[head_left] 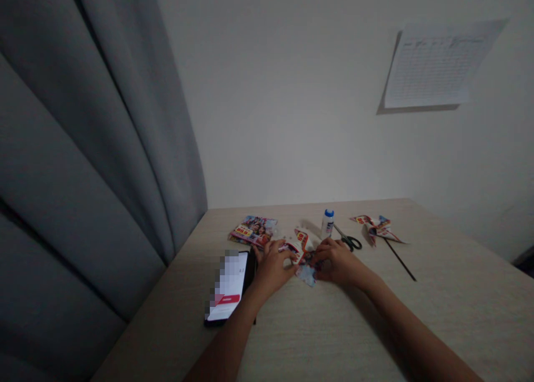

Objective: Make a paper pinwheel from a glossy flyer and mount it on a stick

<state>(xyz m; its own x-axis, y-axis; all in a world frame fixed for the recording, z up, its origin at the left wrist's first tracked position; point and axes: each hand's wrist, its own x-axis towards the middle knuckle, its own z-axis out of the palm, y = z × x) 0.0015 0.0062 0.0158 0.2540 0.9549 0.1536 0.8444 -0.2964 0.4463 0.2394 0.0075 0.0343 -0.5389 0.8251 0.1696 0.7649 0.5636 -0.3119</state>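
Between my two hands lies a paper pinwheel folded from colourful printed paper, its points sticking up and one pale blue tip toward me. My left hand grips its left side with the fingers bent. From the right, my right hand pinches the opposite side, fingers curled together. Part of the pinwheel is hidden behind the fingers. Just beyond my right hand stands a glue bottle with a blue cap, and a pair of scissors with dark handles rests beside it.
A finished-looking pinwheel on a dark stick lies at the right. Behind my left hand sits a stack of printed leaflets. A phone with a lit screen is left of my forearm. A grey curtain borders the table.
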